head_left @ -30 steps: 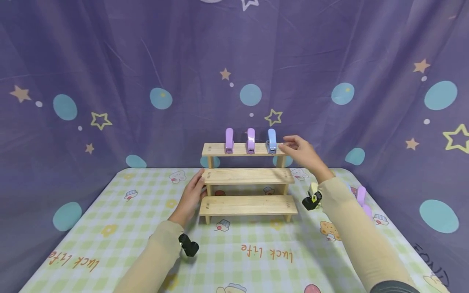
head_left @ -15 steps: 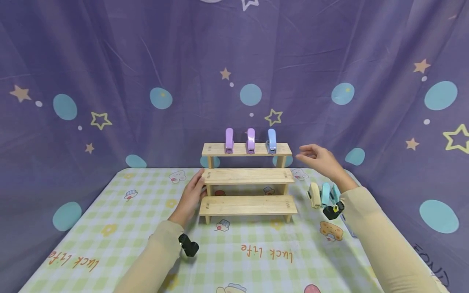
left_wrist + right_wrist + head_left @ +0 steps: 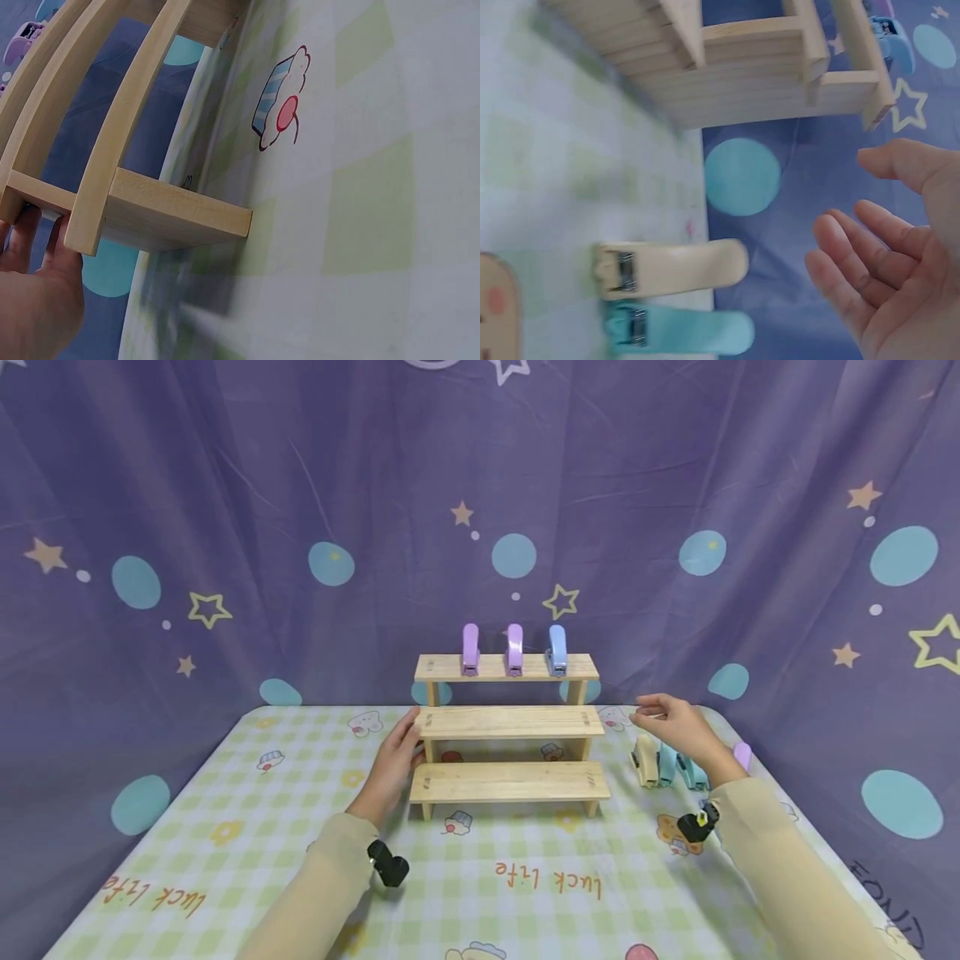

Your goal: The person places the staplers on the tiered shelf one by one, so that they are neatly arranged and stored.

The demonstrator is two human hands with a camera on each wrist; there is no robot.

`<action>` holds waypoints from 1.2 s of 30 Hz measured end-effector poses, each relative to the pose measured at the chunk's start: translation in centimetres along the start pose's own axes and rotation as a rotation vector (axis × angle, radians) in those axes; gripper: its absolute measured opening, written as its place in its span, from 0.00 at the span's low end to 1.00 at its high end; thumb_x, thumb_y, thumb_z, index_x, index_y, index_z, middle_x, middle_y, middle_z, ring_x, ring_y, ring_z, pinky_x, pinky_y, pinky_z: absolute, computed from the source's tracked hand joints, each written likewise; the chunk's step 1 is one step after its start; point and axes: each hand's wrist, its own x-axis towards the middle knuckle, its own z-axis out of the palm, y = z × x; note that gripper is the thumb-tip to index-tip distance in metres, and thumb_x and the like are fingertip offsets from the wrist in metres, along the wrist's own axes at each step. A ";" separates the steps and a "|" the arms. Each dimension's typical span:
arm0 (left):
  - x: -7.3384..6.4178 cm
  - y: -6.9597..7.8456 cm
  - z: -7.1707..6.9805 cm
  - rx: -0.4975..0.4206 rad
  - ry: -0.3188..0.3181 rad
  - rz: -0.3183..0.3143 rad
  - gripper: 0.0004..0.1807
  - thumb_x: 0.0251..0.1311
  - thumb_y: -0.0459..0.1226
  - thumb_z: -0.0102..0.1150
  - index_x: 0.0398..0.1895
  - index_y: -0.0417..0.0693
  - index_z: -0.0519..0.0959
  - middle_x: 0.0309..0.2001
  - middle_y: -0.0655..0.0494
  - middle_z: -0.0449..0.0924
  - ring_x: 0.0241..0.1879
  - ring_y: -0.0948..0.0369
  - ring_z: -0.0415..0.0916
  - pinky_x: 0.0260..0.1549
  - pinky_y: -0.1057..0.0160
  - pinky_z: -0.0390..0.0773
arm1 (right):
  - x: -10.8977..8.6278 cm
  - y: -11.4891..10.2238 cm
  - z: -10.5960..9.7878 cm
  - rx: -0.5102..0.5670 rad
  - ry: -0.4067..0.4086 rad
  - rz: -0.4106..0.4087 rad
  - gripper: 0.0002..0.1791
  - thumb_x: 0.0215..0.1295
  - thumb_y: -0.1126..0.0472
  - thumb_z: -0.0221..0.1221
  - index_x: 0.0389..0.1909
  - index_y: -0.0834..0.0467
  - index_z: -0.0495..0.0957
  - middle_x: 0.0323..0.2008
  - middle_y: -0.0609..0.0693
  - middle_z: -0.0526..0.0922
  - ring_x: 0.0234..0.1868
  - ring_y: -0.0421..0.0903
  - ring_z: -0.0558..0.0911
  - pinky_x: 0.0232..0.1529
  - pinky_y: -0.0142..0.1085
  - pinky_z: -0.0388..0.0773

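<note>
A three-tier wooden display shelf (image 3: pixel 510 720) stands on the table. My left hand (image 3: pixel 390 766) grips its left end at the middle tier; the left wrist view shows that hand's fingers (image 3: pixel 58 251) at the side support. Two purple staplers, the left one (image 3: pixel 470 650) and the middle one (image 3: pixel 513 650), and a blue stapler (image 3: pixel 557 651) stand on the top tier. My right hand (image 3: pixel 678 727) hovers right of the shelf, fingers loosely bent and holding nothing. Below it sit a cream stapler (image 3: pixel 675 268) and a teal stapler (image 3: pixel 686 330).
Another teal stapler (image 3: pixel 691 772) and a purple stapler (image 3: pixel 742 755), partly hidden by my right arm, are in the group on the right. A checked cloth (image 3: pixel 247 852) covers the table. A purple curtain (image 3: pixel 420 568) hangs behind.
My right hand has moved away from the blue stapler on the top tier, rightward and down, toward the staplers on the table. My left hand has stayed at the shelf.
</note>
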 end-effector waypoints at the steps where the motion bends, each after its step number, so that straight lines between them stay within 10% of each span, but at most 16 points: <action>1: 0.0 0.0 0.0 -0.005 -0.004 0.004 0.29 0.81 0.44 0.38 0.81 0.56 0.50 0.77 0.48 0.54 0.72 0.48 0.58 0.69 0.50 0.65 | -0.1 0.4 0.2 -0.005 0.006 0.005 0.36 0.73 0.42 0.57 0.68 0.65 0.68 0.60 0.67 0.76 0.59 0.64 0.77 0.56 0.57 0.77; 36: -0.1 -0.1 0.0 0.001 0.013 0.000 0.29 0.81 0.43 0.38 0.81 0.56 0.52 0.78 0.46 0.51 0.73 0.45 0.57 0.69 0.50 0.65 | -2.7 5.2 4.5 -0.151 0.014 0.104 0.35 0.66 0.51 0.66 0.63 0.73 0.71 0.49 0.68 0.83 0.54 0.68 0.79 0.52 0.59 0.79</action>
